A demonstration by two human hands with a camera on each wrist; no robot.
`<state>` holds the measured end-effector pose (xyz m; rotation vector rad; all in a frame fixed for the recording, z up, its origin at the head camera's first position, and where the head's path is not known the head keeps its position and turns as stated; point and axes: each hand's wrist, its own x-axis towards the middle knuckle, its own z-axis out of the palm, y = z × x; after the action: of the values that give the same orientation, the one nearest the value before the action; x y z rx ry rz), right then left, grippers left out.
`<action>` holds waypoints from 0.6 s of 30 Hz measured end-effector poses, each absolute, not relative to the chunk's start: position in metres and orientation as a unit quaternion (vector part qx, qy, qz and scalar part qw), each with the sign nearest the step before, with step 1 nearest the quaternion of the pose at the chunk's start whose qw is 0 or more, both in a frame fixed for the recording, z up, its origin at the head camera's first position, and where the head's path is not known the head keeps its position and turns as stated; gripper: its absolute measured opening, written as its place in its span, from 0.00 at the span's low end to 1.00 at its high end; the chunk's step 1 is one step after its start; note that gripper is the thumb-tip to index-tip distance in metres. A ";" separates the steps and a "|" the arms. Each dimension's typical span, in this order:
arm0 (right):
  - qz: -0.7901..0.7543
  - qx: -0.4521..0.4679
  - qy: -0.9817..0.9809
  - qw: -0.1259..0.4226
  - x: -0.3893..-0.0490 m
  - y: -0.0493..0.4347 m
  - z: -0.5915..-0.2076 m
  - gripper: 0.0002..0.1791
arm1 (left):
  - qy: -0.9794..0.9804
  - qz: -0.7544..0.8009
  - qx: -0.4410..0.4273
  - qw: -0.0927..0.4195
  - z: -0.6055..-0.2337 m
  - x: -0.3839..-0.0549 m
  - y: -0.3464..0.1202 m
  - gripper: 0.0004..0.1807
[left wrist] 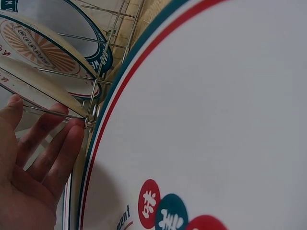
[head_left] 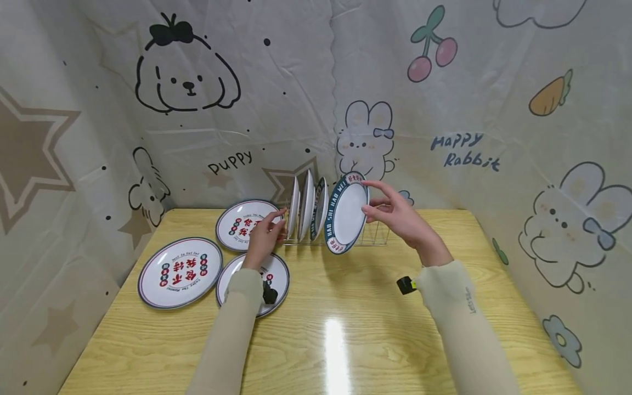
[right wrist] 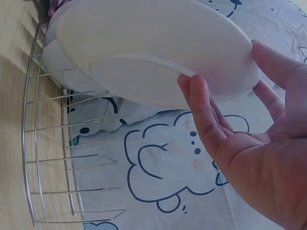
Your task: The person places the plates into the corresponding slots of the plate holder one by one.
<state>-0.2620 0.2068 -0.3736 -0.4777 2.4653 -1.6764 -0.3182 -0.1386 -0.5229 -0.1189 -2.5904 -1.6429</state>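
My right hand [head_left: 402, 216] pinches the right side of a white plate [head_left: 349, 214] with a blue lettered rim, thumb on one face and fingers on the other. That plate is tilted over the wire dish rack [head_left: 377, 241]; whether its lower edge touches the wires cannot be told. In the right wrist view its pale underside [right wrist: 211, 52] faces the camera. My left hand [head_left: 264, 238] grips the rack's left end, with fingertips [left wrist: 72, 132] at the end wire. Several plates [head_left: 307, 206] stand upright in the rack's left part.
Three white plates with red lettering lie on the wooden table to the left: one at the back [head_left: 242, 219], one far left [head_left: 180, 272], one nearer [head_left: 278, 280], partly under the left forearm. A patterned cloth [head_left: 296, 109] hangs behind and at the sides.
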 end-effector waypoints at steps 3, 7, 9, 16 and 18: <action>-0.550 -0.158 0.817 0.064 -0.267 0.201 -0.372 0.34 | -0.841 -0.538 -0.037 0.036 -0.523 -0.318 -0.139 0.21; -0.547 -0.158 0.820 0.065 -0.275 0.197 -0.373 0.34 | -0.840 -0.540 -0.038 0.035 -0.523 -0.318 -0.138 0.21; -0.548 -0.154 0.820 0.064 -0.278 0.195 -0.374 0.34 | -0.839 -0.541 -0.040 0.035 -0.523 -0.318 -0.138 0.21; -0.550 -0.143 0.821 0.056 -0.289 0.190 -0.374 0.34 | -0.840 -0.541 -0.040 0.037 -0.522 -0.318 -0.138 0.21; -0.548 -0.139 0.823 0.052 -0.292 0.189 -0.374 0.34 | -0.840 -0.540 -0.039 0.037 -0.522 -0.317 -0.138 0.21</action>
<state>-0.2918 0.1890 -0.3743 -0.4238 2.5047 -1.6655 -0.3174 -0.1382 -0.5225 -0.1192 -2.5783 -1.6573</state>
